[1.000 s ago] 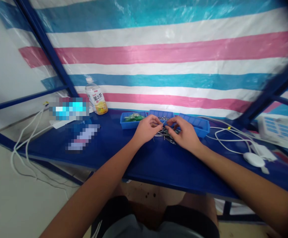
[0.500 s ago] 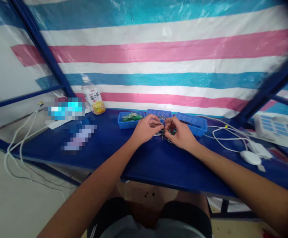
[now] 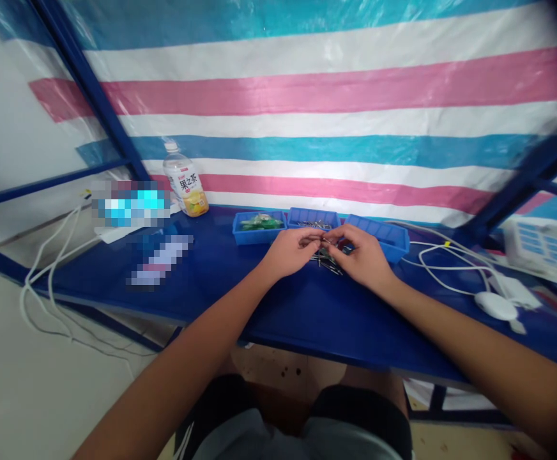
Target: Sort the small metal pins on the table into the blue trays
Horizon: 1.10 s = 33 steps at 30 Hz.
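Note:
My left hand (image 3: 288, 250) and my right hand (image 3: 362, 257) meet over a small pile of thin metal pins (image 3: 327, 260) on the blue table (image 3: 278, 300). Both hands pinch with fingertips together around a small part that I cannot make out. Just behind them stand three small blue trays: the left tray (image 3: 258, 228) holds green pieces, the middle tray (image 3: 313, 218) holds metal pins, and the right tray (image 3: 381, 235) is partly hidden by my right hand.
A drink bottle (image 3: 185, 188) stands at the back left. White cables (image 3: 48, 281) hang off the left edge. More cables (image 3: 446, 268), a white mouse (image 3: 495, 305) and a white power strip (image 3: 541, 252) lie at the right. A striped tarp (image 3: 326, 108) hangs behind.
My two hands have drawn closer together until their fingertips meet over the pins. The view has shifted slightly.

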Each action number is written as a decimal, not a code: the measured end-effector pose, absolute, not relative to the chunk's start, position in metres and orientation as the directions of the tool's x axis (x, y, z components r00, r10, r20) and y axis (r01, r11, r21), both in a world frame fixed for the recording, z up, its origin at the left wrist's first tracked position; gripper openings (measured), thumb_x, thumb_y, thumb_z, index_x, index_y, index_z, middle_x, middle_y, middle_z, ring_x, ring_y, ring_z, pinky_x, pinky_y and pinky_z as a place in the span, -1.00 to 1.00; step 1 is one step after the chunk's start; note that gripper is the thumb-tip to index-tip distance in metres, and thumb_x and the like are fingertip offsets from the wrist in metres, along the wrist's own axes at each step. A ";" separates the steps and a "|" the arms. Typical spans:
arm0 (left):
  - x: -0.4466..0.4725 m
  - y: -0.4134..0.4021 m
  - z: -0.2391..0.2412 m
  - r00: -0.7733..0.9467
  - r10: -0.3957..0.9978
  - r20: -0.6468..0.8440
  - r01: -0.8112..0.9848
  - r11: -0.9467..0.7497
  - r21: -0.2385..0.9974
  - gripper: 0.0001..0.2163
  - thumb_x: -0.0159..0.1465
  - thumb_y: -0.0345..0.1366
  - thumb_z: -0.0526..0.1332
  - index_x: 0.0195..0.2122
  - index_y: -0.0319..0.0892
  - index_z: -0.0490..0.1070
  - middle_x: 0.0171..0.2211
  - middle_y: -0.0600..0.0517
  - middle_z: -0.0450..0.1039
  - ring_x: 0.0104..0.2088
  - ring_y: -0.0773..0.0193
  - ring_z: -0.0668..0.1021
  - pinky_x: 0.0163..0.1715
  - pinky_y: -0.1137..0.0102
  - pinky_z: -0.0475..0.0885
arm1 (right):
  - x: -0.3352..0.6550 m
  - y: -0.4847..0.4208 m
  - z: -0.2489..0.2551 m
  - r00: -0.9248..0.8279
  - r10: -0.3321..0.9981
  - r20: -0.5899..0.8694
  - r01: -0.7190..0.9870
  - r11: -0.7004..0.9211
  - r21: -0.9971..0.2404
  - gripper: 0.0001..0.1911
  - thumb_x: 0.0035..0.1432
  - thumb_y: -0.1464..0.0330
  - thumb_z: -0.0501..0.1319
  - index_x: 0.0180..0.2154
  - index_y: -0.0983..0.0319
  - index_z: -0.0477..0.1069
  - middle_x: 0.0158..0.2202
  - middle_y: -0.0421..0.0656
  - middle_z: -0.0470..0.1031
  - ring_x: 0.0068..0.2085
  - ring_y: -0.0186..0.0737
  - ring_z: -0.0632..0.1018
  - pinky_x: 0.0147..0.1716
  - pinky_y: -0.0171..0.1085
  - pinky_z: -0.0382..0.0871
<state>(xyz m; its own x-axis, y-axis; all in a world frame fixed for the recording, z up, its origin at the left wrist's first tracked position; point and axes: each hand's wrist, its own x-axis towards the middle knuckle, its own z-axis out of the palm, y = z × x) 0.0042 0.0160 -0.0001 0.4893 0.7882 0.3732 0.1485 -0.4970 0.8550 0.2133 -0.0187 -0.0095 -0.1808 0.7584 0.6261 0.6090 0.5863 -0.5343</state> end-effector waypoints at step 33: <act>0.002 0.015 0.002 0.343 0.840 0.421 0.245 -0.512 0.823 -0.80 0.28 -0.32 0.42 -0.10 -0.16 0.53 -0.27 -0.01 0.70 -0.30 0.25 0.69 -0.20 0.32 0.58 | 0.212 -0.020 -0.010 -0.325 0.783 0.531 0.694 0.578 -0.428 -0.81 0.39 0.33 0.18 -0.14 0.18 0.58 -0.26 -0.10 0.60 -0.25 -0.11 0.56 -0.22 -0.15 0.40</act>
